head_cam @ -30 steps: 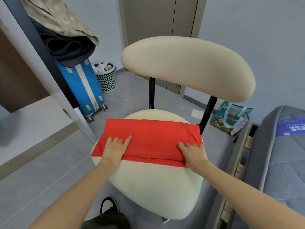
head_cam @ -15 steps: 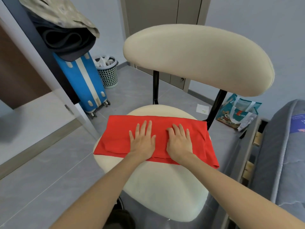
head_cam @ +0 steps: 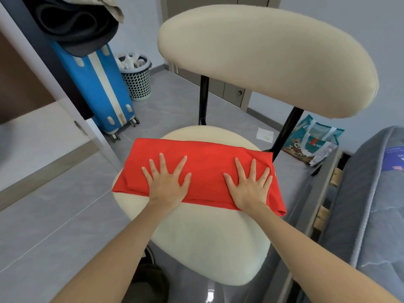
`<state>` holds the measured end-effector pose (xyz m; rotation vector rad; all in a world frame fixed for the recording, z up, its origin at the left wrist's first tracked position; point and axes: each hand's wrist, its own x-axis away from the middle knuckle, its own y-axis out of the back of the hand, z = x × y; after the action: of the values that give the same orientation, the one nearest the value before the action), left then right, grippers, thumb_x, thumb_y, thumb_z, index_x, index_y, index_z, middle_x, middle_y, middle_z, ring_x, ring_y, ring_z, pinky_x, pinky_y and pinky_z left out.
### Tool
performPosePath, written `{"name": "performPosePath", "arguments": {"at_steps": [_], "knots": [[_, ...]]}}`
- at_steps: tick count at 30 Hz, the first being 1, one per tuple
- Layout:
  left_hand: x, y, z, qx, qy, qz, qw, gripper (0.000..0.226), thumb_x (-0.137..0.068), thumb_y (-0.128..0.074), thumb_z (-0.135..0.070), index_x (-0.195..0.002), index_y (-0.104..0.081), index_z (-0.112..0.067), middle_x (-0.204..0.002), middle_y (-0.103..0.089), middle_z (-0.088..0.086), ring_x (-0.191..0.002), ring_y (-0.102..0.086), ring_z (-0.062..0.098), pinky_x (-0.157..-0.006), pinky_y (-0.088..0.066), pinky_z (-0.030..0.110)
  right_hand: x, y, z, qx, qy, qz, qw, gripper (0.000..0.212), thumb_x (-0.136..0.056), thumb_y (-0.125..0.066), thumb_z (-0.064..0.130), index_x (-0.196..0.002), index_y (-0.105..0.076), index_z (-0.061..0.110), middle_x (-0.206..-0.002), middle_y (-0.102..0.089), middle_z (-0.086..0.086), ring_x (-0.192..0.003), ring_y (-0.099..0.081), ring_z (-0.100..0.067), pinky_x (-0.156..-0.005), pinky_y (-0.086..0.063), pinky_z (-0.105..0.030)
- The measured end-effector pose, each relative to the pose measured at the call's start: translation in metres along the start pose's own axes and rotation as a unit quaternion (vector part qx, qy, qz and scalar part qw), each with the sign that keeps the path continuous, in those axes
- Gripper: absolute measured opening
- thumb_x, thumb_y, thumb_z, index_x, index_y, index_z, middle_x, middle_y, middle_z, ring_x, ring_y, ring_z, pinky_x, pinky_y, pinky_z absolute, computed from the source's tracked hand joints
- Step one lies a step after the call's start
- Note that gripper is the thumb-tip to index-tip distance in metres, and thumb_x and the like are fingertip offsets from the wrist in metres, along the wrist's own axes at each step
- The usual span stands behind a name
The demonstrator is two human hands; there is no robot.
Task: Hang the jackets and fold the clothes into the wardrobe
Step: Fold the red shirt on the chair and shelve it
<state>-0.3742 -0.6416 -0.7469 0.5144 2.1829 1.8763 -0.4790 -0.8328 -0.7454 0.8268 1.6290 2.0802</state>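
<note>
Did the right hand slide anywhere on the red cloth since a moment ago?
Yes. The right hand slid right, from the middle of the red cloth toward its end near the chair's black post, fingers spread flat.

One cream chair, one folded red garment, two hands (left hand, right hand), one blue suitcase, one perforated waste bin, one printed carrier bag, one paper scrap.
</note>
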Motion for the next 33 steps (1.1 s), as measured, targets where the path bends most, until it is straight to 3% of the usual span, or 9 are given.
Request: {"name": "performPosePath", "arguments": {"at_steps": [3,6,11,16,19,24,27,30,33], "knots": [[0.001,0.010,0.013,0.046,-0.033,0.072,0.996,0.066,-0.084,-0.014,-0.079,-0.146,-0.003,-0.057,-0.161,0.011,0.007,-0.145,0.015,0.038,-0.117,0.011,0.051,0.012,0.009,-0.004,0.009,0.035,0.034,0.999,0.062,-0.097,-0.015,0.063,-0.152,0.006,0.042,-0.163,0.005,-0.010,-0.145,0.005,-0.047,-0.117,0.002,-0.056],[0.009,0.024,0.037,0.070,-0.103,0.143,0.982,0.075,-0.078,-0.032,-0.083,-0.145,-0.012,-0.057,-0.161,0.008,-0.002,-0.147,0.015,0.030,-0.118,0.009,0.044,0.031,0.017,-0.004,-0.005,0.121,0.019,0.992,0.055,-0.101,-0.026,0.051,-0.153,-0.012,0.038,-0.160,-0.016,-0.005,-0.146,-0.013,-0.035,-0.117,-0.009,-0.053],[0.026,0.036,0.056,-0.098,-0.195,0.058,0.974,0.054,-0.098,-0.034,-0.054,-0.149,-0.019,-0.045,-0.153,-0.024,0.004,-0.135,-0.026,0.032,-0.114,-0.022,0.042,0.069,0.012,0.019,0.018,0.248,-0.041,0.968,0.045,-0.097,-0.042,0.044,-0.142,-0.039,0.042,-0.151,-0.034,0.005,-0.132,-0.031,-0.027,-0.102,-0.027,-0.042],[0.036,0.051,0.052,-0.131,-0.203,0.089,0.966,0.065,-0.088,-0.040,-0.068,-0.147,-0.021,-0.047,-0.136,-0.032,0.002,-0.107,-0.040,0.025,-0.093,-0.039,0.040,0.087,-0.002,0.036,0.039,0.261,-0.073,0.962,0.042,-0.097,-0.045,0.030,-0.138,-0.048,0.038,-0.140,-0.049,0.003,-0.116,-0.046,-0.027,-0.091,-0.032,-0.039],[0.057,0.052,0.045,-0.111,-0.177,0.089,0.974,0.061,-0.090,-0.040,-0.066,-0.146,-0.026,-0.046,-0.128,-0.038,0.002,-0.101,-0.047,0.025,-0.089,-0.041,0.038,0.091,-0.002,0.028,0.043,0.229,-0.067,0.970,0.043,-0.099,-0.041,0.029,-0.140,-0.045,0.040,-0.148,-0.043,0.005,-0.119,-0.047,-0.026,-0.093,-0.033,-0.037],[0.100,0.047,0.014,0.027,-0.150,0.074,0.985,0.048,-0.098,-0.037,-0.050,-0.143,-0.041,-0.034,-0.130,-0.052,0.001,-0.109,-0.058,0.025,-0.095,-0.044,0.033,0.085,0.008,0.008,-0.014,0.207,0.024,0.978,0.047,-0.101,-0.035,0.022,-0.144,-0.040,0.040,-0.160,-0.020,0.000,-0.143,-0.026,-0.024,-0.117,-0.018,-0.040],[0.121,0.044,-0.013,0.132,-0.136,0.113,0.975,0.044,-0.099,-0.042,-0.026,-0.142,-0.046,-0.020,-0.129,-0.062,0.009,-0.115,-0.060,0.025,-0.100,-0.043,0.030,0.073,0.021,-0.001,-0.051,0.164,0.070,0.983,0.045,-0.100,-0.034,0.022,-0.138,-0.049,0.042,-0.161,-0.017,-0.003,-0.144,-0.021,-0.029,-0.117,-0.019,-0.045],[0.142,0.041,-0.049,0.292,-0.068,0.215,0.929,0.050,-0.095,-0.037,-0.008,-0.145,-0.040,-0.013,-0.101,-0.071,0.017,-0.083,-0.071,0.029,-0.077,-0.058,0.034,0.069,0.030,-0.007,-0.110,0.124,0.122,0.979,0.044,-0.100,-0.032,0.020,-0.135,-0.053,0.036,-0.158,-0.026,-0.006,-0.146,-0.015,-0.027,-0.118,-0.013,-0.039],[0.152,0.034,-0.076,0.397,-0.019,0.306,0.865,0.056,-0.095,-0.034,-0.005,-0.150,-0.030,-0.015,-0.101,-0.070,0.010,-0.065,-0.065,0.011,-0.058,-0.055,0.022,0.076,0.035,-0.020,-0.147,0.107,0.128,0.975,0.042,-0.100,-0.033,0.017,-0.132,-0.055,0.032,-0.147,-0.045,0.000,-0.142,-0.025,-0.021,-0.110,-0.011,-0.036]]}}
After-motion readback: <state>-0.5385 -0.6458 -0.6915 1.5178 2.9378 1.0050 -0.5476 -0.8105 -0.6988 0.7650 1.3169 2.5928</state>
